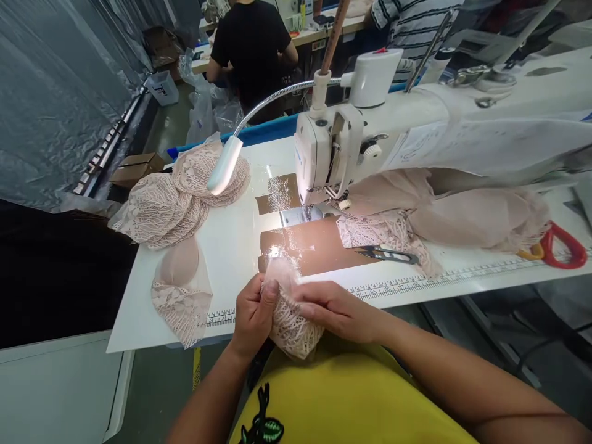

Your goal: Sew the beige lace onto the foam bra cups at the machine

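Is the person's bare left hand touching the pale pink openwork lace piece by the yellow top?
Touching. The head view shows the bare left hand gripping the pale pink lace piece, its thumb lying over the fabric's left edge.

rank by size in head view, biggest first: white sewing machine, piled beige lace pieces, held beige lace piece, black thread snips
White sewing machine
Piled beige lace pieces
Held beige lace piece
Black thread snips

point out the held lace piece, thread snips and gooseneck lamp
Lace piece (296, 330), head view: its lower lace.
Thread snips (382, 252), head view: where blades meet handle.
Gooseneck lamp (225, 165), head view: its white head.
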`<act>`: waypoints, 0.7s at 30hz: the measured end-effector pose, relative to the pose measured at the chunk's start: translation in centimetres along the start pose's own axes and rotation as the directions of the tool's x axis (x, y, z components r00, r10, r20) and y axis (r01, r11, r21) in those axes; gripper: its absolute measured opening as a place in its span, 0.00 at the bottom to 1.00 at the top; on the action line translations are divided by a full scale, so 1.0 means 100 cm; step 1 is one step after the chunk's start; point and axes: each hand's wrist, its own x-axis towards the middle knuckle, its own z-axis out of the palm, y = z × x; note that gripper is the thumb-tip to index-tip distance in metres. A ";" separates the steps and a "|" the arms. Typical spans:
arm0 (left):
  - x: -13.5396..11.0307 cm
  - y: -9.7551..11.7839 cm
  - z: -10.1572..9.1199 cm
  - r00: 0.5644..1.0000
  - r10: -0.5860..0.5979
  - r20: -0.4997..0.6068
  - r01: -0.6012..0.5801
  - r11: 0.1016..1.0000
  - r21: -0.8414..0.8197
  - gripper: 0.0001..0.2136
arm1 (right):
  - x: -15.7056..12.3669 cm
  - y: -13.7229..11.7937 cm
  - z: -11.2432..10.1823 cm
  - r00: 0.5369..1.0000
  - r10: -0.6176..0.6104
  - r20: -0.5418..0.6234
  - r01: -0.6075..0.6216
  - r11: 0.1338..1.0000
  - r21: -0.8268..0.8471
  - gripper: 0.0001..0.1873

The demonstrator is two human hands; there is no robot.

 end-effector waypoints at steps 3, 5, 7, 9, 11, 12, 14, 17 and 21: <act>0.008 0.002 -0.008 0.998 0.043 -0.049 -0.037 0.994 0.106 0.18 | -0.005 -0.003 -0.011 0.968 -0.001 0.250 0.012 0.999 -0.042 0.18; 0.012 0.003 -0.013 0.997 0.079 -0.016 -0.074 0.977 0.200 0.18 | -0.008 -0.003 -0.017 0.983 -0.017 0.183 0.037 0.994 -0.103 0.14; 0.014 0.002 -0.016 0.994 0.107 0.032 -0.112 0.959 0.261 0.18 | -0.010 -0.001 -0.021 0.998 -0.057 0.020 0.060 0.984 -0.170 0.10; 0.015 0.001 -0.015 0.987 0.138 0.082 -0.156 0.944 0.291 0.18 | -0.009 0.001 -0.022 0.984 -0.109 -0.141 0.075 0.971 -0.229 0.07; 0.015 0.001 -0.012 0.979 0.168 0.114 -0.196 0.931 0.308 0.18 | -0.008 0.004 -0.021 0.959 -0.161 -0.232 0.099 0.961 -0.258 0.05; 0.015 0.002 -0.011 0.975 0.181 0.125 -0.212 0.926 0.311 0.18 | -0.007 0.005 -0.020 0.952 -0.175 -0.249 0.110 0.961 -0.254 0.05; 0.014 0.002 -0.009 0.970 0.202 0.139 -0.236 0.919 0.315 0.18 | -0.005 0.007 -0.018 0.954 -0.172 -0.247 0.118 0.969 -0.219 0.13; 0.013 0.003 -0.009 0.961 0.227 0.155 -0.266 0.908 0.323 0.18 | -0.001 0.006 -0.017 0.978 -0.104 -0.183 0.063 0.974 -0.219 0.20; 0.011 0.001 -0.014 0.959 0.237 0.155 -0.278 0.893 0.353 0.16 | 0.002 0.001 -0.023 0.999 -0.010 -0.035 0.000 0.963 -0.270 0.05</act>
